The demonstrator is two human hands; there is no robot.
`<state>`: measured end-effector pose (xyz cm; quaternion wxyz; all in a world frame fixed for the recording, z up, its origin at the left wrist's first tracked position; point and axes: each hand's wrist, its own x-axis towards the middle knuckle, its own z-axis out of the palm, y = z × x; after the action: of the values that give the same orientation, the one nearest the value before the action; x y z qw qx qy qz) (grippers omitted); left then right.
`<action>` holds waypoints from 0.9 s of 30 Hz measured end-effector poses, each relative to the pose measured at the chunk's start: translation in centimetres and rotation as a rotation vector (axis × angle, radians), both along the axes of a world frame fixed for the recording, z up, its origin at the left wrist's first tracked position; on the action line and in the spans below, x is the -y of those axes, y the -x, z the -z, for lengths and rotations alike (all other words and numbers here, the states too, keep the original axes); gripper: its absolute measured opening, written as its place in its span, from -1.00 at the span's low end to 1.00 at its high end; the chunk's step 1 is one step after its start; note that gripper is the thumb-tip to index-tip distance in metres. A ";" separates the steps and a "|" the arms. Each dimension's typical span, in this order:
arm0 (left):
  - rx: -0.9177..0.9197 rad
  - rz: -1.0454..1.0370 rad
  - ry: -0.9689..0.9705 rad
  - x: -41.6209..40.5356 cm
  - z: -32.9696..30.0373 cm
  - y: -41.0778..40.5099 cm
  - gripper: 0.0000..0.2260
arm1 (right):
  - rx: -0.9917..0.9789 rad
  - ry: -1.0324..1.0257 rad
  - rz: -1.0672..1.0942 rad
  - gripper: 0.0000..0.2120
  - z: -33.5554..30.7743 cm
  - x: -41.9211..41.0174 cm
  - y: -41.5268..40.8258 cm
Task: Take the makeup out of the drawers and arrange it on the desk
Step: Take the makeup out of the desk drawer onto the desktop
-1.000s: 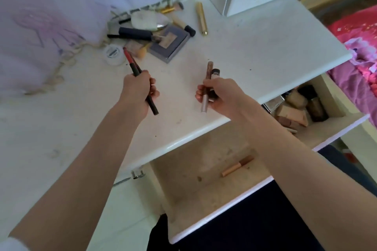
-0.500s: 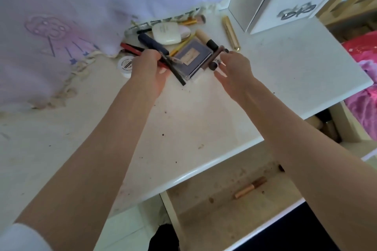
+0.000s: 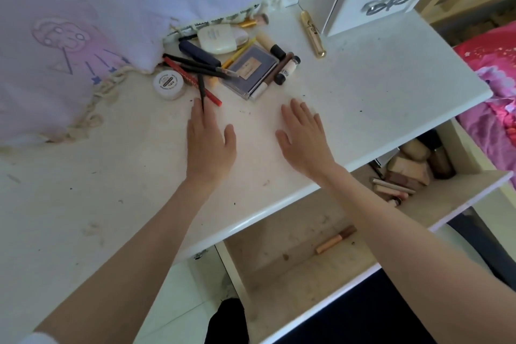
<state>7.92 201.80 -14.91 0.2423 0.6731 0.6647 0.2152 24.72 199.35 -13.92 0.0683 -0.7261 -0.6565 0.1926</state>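
Makeup [image 3: 251, 70] lies piled on the desk [image 3: 377, 86]; both hands flat, fingers spread, labels unreadable.

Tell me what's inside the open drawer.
The drawer holds one peach-and-brown tube lying alone mid-floor and a pile of boxes and tubes at its right end. The desk top covers its back part.

We are in a home bedroom, at a dressing table. Beyond our hands lies a white, scuffed desk top [image 3: 363, 86] with a clutter of cosmetics: a dark square eyeshadow compact [image 3: 251, 70], a round white jar [image 3: 169, 84], a gold tube [image 3: 312, 33]. To the right of our right hand [image 3: 304, 137] a bed with a bright pink printed quilt [image 3: 494, 70] shows. Beyond our left hand [image 3: 208, 145] hangs a pale lilac cloth with childlike drawings [image 3: 83, 22].
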 end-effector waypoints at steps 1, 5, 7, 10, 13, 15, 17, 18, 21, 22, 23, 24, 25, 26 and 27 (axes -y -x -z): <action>-0.165 0.056 -0.065 0.6 0.7 0.1 -0.46 | 0.041 -0.002 -0.030 -0.51 0.1 0.9 -0.2; -0.325 -0.029 -0.091 1.0 1.4 -0.4 -0.44 | 0.122 0.005 -0.084 -0.51 0.4 4.3 -0.8; -0.289 -0.111 -0.017 0.8 1.3 -0.8 -0.42 | 0.135 0.017 -0.091 -0.50 0.7 5.5 -1.0; -0.320 -0.121 0.038 1.1 1.5 -0.9 -0.39 | 0.175 0.041 -0.097 -0.48 1.1 6.6 -1.0; -0.317 -0.096 0.082 0.2 1.2 -0.8 -0.39 | 0.190 0.059 -0.114 -0.47 1.3 6.7 -1.1; -0.278 -0.077 0.133 -0.6 0.9 -0.5 -0.42 | 0.188 0.070 -0.129 -0.45 1.2 6.8 -1.1; -0.195 -0.071 0.132 -0.6 0.6 -0.1 -0.43 | 0.174 0.074 -0.153 -0.45 1.0 7.6 -1.2; -0.153 -0.072 0.116 0.0 0.5 0.1 -0.44 | 0.159 0.068 -0.172 -0.45 0.9 8.3 -1.4; -0.081 -0.043 0.062 3.6 0.4 -0.2 -0.45 | 0.011 -0.006 -0.206 -0.49 0.6 11.5 -2.3; -0.072 -0.016 0.041 5.1 0.3 -0.5 -0.45 | -0.060 -0.042 -0.185 -0.52 0.5 12.5 -2.7; -0.069 0.023 0.024 6.6 0.3 -1.0 -0.45 | -0.107 -0.077 -0.151 -0.55 0.4 13.5 -3.2; -0.074 0.069 0.009 8.1 0.3 -1.7 -0.45 | -0.119 -0.102 -0.115 -0.59 0.4 14.3 -4.0; -0.088 0.112 -0.005 9.4 0.2 -2.5 -0.46 | -0.107 -0.103 -0.084 -0.62 0.5 15.0 -4.9; -0.101 0.141 -0.019 10.7 0.1 -3.4 -0.47 | -0.085 -0.084 -0.060 -0.64 0.5 15.5 -6.0; -0.097 0.152 -0.038 12.0 -0.1 -4.2 -0.48 | -0.053 -0.049 -0.047 -0.65 0.7 16.0 -7.2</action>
<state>12.14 189.82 -14.83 0.2128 0.7357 0.6185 0.1758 31.93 183.40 -14.58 0.0990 -0.7031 -0.6760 0.1972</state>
